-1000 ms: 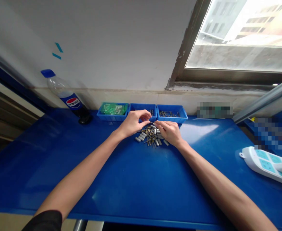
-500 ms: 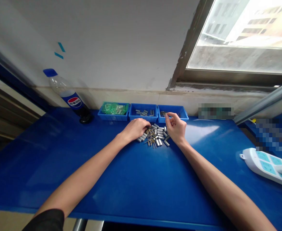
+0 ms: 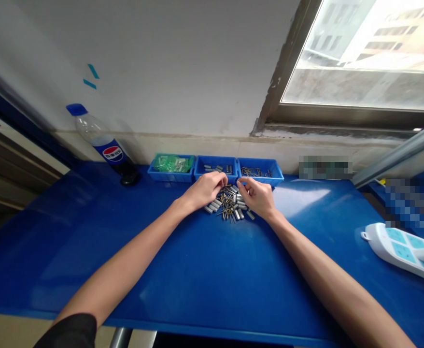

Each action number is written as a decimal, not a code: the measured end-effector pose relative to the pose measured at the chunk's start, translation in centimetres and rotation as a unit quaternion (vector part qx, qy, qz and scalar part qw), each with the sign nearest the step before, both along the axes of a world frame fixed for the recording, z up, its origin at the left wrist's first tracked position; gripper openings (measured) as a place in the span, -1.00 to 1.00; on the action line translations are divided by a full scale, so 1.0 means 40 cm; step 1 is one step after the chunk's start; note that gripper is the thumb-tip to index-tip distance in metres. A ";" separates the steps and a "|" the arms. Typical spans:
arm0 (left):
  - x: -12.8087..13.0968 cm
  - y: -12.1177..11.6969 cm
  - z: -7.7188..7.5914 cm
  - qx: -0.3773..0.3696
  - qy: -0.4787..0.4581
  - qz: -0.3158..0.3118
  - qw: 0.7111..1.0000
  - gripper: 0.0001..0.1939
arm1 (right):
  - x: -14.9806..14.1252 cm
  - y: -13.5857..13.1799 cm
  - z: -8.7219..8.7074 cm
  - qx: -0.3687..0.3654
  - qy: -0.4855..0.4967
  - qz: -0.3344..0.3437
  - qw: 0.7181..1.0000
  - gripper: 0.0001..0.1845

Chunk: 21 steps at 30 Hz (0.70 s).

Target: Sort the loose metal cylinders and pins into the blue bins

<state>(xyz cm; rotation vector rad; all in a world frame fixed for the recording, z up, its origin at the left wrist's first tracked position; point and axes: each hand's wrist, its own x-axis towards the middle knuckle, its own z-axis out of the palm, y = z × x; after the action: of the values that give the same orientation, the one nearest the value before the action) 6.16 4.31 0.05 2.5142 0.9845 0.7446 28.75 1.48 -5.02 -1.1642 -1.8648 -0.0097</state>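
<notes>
A pile of small grey cylinders and gold-tipped pins (image 3: 229, 205) lies on the blue table (image 3: 212, 270) just in front of three blue bins. My left hand (image 3: 205, 189) rests at the pile's left edge, fingers curled and pinched on something I cannot make out. My right hand (image 3: 257, 195) sits at the pile's right edge, fingers curled with thumb and forefinger pinched over the parts. The middle bin (image 3: 216, 169) holds grey cylinders, the right bin (image 3: 259, 171) holds pins, and the left bin (image 3: 171, 165) holds green packets.
A cola bottle (image 3: 105, 147) leans against the wall at the back left. A white power strip (image 3: 403, 249) lies at the right. A metal rail (image 3: 400, 152) slants up at the right under the window.
My right hand came down from over the right bin back to the pile. My left hand stayed at the pile's left edge and lifted slightly toward the middle bin.
</notes>
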 end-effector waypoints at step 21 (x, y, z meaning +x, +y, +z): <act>-0.011 0.001 0.014 0.012 0.028 0.056 0.998 -0.82 | 0.003 0.004 -0.002 0.036 0.045 -0.050 0.997 -0.71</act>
<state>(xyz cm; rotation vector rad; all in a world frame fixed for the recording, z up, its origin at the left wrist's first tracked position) 5.71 4.34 0.63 2.5304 1.1502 0.7248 28.89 1.63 -5.11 -1.1874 -1.7133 -0.0800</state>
